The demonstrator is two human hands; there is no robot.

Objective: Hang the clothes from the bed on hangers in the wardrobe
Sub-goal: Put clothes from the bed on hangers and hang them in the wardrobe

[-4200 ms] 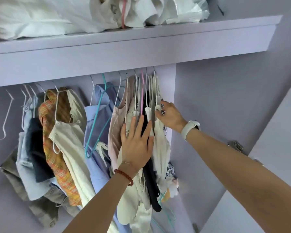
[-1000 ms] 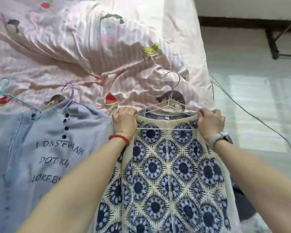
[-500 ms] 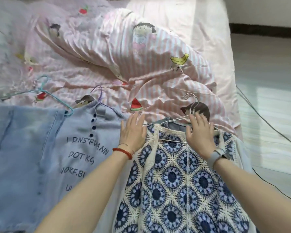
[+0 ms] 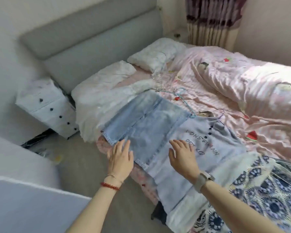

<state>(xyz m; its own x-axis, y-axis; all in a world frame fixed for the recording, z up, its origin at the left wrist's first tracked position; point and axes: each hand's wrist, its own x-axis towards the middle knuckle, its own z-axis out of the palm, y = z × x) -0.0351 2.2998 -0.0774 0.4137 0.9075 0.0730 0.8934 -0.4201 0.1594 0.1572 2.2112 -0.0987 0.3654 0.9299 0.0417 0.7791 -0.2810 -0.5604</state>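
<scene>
I've got both hands out over the bed [image 4: 267, 132] edge. Left hand [image 4: 120, 158] flat, fingers spread, at the hem of the denim piece [image 4: 146, 121], holding nothing. Right hand [image 4: 183, 155] also spread, above the pale blue top [image 4: 208, 148] w/ lettering. Teal hanger [image 4: 186, 102] sits at the denim's far end; patterned knit [image 4: 265, 190] lies just right of the top.

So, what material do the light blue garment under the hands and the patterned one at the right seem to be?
The light blue garment looks like washed denim: faded, with stitched seams and hems. The patterned garment seems crocheted or knitted: cream with blue round motifs, though blur leaves this uncertain.
</scene>
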